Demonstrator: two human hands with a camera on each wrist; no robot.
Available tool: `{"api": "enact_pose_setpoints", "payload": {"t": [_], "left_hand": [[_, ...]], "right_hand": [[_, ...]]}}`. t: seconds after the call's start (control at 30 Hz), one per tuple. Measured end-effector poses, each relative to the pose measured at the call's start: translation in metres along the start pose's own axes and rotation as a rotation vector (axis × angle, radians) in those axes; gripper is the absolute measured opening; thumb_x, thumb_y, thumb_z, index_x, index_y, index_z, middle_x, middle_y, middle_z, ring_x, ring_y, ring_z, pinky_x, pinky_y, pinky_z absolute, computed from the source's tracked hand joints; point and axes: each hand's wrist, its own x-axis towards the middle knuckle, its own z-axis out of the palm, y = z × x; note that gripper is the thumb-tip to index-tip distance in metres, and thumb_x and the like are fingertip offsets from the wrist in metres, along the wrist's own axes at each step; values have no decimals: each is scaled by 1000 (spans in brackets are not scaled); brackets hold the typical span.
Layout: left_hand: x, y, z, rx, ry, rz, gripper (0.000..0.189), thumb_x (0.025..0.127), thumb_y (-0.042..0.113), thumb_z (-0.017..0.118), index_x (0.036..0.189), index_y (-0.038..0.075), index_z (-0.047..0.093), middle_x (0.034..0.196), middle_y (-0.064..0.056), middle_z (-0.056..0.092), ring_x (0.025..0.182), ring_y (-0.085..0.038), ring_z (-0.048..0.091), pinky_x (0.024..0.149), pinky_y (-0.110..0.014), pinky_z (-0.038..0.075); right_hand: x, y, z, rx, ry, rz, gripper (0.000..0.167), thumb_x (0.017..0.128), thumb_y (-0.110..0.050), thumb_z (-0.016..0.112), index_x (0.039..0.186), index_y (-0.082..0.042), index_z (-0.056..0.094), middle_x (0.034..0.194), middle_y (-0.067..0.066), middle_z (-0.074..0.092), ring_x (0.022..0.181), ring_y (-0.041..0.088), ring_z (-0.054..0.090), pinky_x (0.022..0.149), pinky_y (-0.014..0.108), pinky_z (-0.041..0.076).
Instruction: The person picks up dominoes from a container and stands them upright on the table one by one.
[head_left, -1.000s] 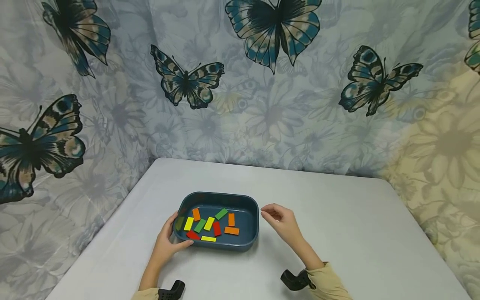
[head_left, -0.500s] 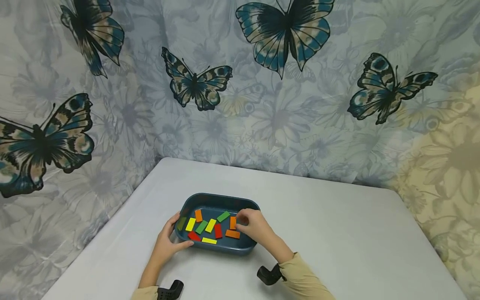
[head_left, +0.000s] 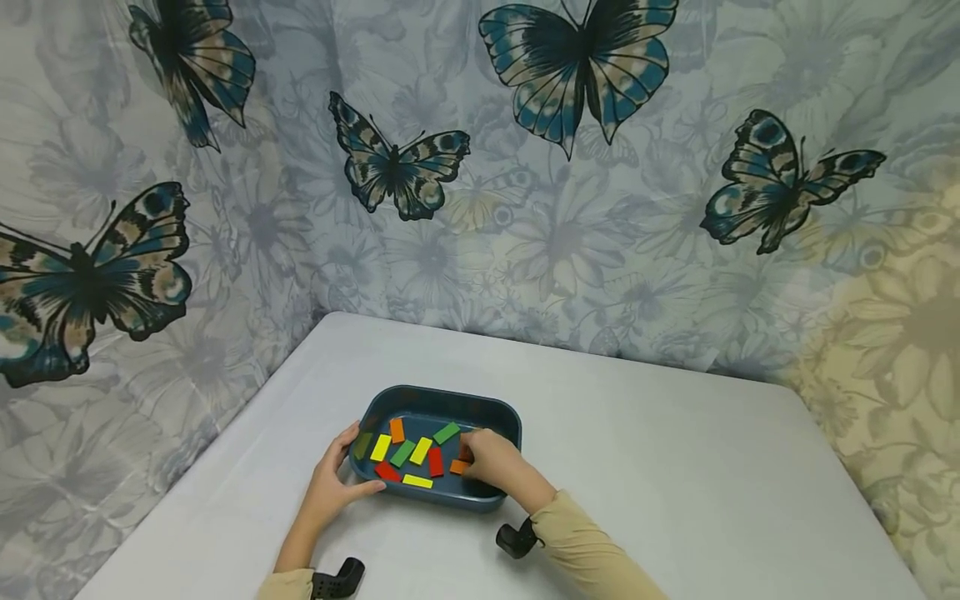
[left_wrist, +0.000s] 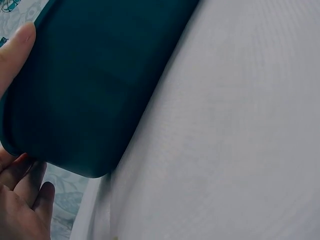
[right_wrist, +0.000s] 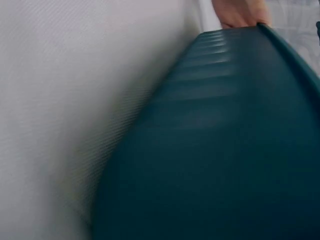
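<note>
In the head view, a dark teal rectangular tray (head_left: pixel 480 502) holds small flat blocks in orange, yellow, green and red. My left hand (head_left: pixel 330 477) grips its left end, thumb on the front rim and fingers round the side; the left wrist view shows the thumb (left_wrist: pixel 17 52) at the rim. Inside the right part of the tray, my right hand (head_left: pixel 491 460) pinches an orange block (head_left: pixel 466 452), mostly hidden by the fingers. Another orange block (head_left: pixel 458 467) lies just below the fingertips, partly covered. A red block (head_left: pixel 436 462) and a green block (head_left: pixel 446 433) lie nearby.
The tray stands on a white table (head_left: pixel 660 467). Butterfly-patterned fabric (head_left: pixel 420 275) hangs behind and at both sides. A black wrist device (head_left: pixel 516 540) sits near the right cuff, and the tray's outer wall (right_wrist: pixel 200 150) fills much of the right wrist view.
My right hand has moved left from beside the tray, over its right rim and down onto the orange block. My left hand keeps its grip. The head view has shifted slightly.
</note>
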Motion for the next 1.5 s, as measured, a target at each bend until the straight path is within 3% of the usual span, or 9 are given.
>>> {"api": "enact_pose_setpoints", "payload": {"t": [0.3,0.5,0.67,0.9,1.13,1.23,1.5], "left_hand": [[5,0,2,3,-2,30,88,59,11,84,130,-7,36,137,-18,34,123,-7,29,93,-10,24],[7,-1,4,-1,-11,44,88,59,12,84,130,-7,36,137,-18,34,123,-11,31,93,-10,24],[9,0,5,-6,-13,25,88,60,12,83,131,-6,35,138,-17,33,122,-7,30,93,-10,24],[-4,6,-3,78,14,-1,87,56,11,85,128,-6,39,134,-21,37,118,-32,36,87,-5,24],[-4,6,-7,103,6,-18,87,57,15,85,128,-4,39,135,-18,37,115,-31,40,89,-8,26],[-2,7,-5,108,8,-3,86,57,14,85,128,-6,39,134,-20,38,114,-32,40,88,-8,26],[-1,42,-3,91,13,3,81,56,2,83,122,-15,40,129,-28,40,106,-40,44,86,-6,29]], "right_hand": [[0,3,-1,15,-1,43,25,68,-13,78,71,-12,54,62,-5,44,58,10,42,52,21,38],[-3,4,-2,-11,-6,55,26,69,-14,78,70,-10,53,61,-4,42,58,11,40,52,21,37],[-4,4,-3,-60,-11,57,23,70,-9,76,67,-10,53,60,-4,44,56,11,41,53,21,38],[-5,-3,7,-15,-26,6,15,70,-7,74,76,-8,61,63,-6,46,58,9,43,54,18,40],[-4,-2,0,79,73,-104,18,68,-5,75,83,-6,66,69,-5,52,61,8,45,58,16,42],[-6,-1,-4,123,86,-111,18,68,-5,75,83,-6,65,69,-6,52,61,8,45,57,15,42],[-9,4,-5,194,136,-120,19,69,-6,75,84,-5,64,73,-4,57,63,6,48,59,15,43]]}}
